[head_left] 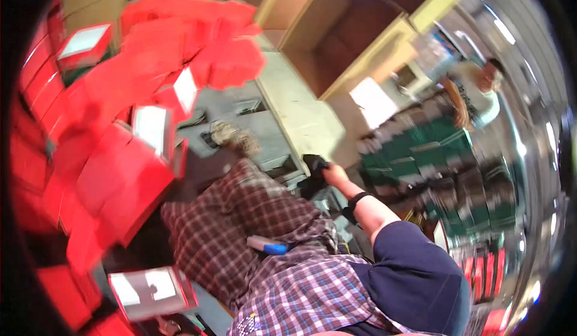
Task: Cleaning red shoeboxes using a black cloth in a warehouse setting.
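My right hand (335, 175) reaches out ahead, its fingers closed round a dark black object (314, 171) whose kind I cannot make out. A black band (356, 202) circles that forearm, below a navy sleeve. The object is held over the edge of a grey surface with dark recesses (279, 163). My left hand does not show; a small brownish shape at the lower edge is too blurred to name. In my lap, on dark plaid cloth (210, 228), lies a small grey and blue item (268, 245). A red-edged box with a white panel (150, 292) stands at lower left.
Many red boxes (120, 174) are heaped on the left, some with white panels. Crumpled brownish material (231, 136) lies on the grey surface. Large open cartons (351, 30) stand at the back. On the right, a person (478, 96) is beside stacked green boxes (415, 147).
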`<state>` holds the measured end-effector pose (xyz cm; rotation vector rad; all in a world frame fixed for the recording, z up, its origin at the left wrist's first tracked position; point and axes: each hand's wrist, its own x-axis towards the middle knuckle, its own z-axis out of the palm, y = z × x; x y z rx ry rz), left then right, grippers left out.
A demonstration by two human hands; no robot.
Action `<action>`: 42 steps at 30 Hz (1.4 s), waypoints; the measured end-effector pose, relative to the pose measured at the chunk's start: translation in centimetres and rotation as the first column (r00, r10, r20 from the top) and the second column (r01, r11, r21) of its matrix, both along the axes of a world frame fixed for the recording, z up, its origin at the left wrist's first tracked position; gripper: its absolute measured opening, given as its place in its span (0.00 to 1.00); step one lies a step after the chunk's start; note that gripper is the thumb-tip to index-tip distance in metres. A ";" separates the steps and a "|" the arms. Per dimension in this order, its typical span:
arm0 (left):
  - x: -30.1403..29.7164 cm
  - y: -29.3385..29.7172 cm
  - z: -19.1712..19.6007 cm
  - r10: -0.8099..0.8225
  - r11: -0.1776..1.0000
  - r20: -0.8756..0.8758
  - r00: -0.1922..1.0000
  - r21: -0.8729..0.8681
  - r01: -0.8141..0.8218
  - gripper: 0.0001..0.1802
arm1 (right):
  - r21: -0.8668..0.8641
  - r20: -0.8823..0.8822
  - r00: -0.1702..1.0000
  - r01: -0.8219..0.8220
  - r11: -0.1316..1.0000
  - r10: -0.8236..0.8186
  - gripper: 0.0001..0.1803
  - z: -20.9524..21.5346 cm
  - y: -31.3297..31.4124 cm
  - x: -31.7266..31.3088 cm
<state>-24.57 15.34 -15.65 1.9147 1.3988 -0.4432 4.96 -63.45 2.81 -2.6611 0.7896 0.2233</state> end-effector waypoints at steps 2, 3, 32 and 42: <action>17.0 -8.2 4.9 -0.193 0.975 0.136 0.972 -0.087 0.206 0.31 | -0.099 0.079 0.991 0.120 0.988 -0.112 0.19 5.3 -1.6 -4.7; 13.2 -3.9 2.2 -0.179 0.982 0.156 0.971 -0.034 0.186 0.31 | -0.047 0.077 0.993 0.088 0.995 -0.084 0.19 4.3 -0.2 -4.0; 26.0 -8.0 26.1 -0.426 0.861 0.829 0.362 0.494 -0.120 0.23 | 0.627 0.410 0.763 0.163 0.762 -0.500 0.17 -0.3 -1.2 -7.7; 25.6 -14.5 36.1 -0.943 0.265 0.263 0.204 0.964 -0.014 0.34 | 0.613 0.634 0.693 -0.180 0.769 -0.343 0.19 3.6 4.1 -6.7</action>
